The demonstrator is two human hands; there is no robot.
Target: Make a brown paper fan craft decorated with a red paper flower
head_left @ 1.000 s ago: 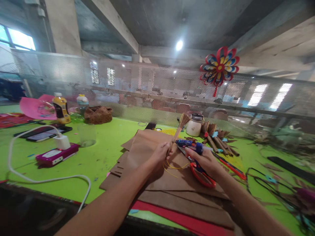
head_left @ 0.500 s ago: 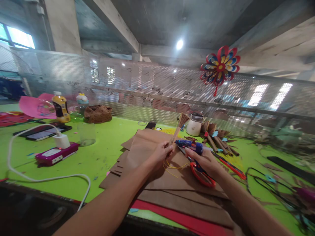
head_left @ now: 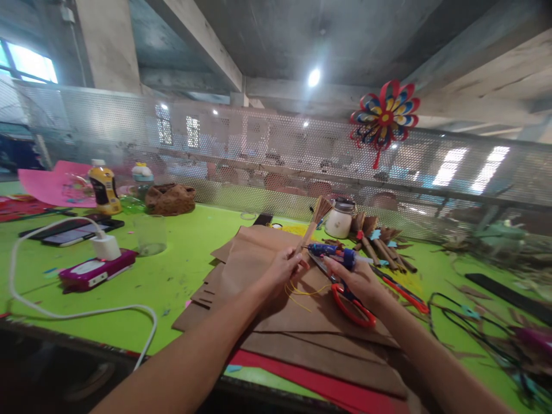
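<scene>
- Left hand (head_left: 282,269) grips a small brown paper broom (head_left: 314,221) by its stem, fringe up and tilted away.
- Right hand (head_left: 360,280) closes its grip on a blue glue gun (head_left: 330,251), nozzle just beside the broom stem.
- Red-handled scissors (head_left: 350,305) lie under the right hand on stacked brown paper sheets (head_left: 259,253).
- Green table (head_left: 172,276) carries a pink phone (head_left: 92,269) with white charger, a yellow bottle (head_left: 102,187) and more finished brooms (head_left: 382,244).

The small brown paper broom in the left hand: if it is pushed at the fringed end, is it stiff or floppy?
The small paper broom looks light. Its fanned fringe would probably bend easily, while the thin rolled handle seems stiffer, standing tilted from the left hand.
</scene>
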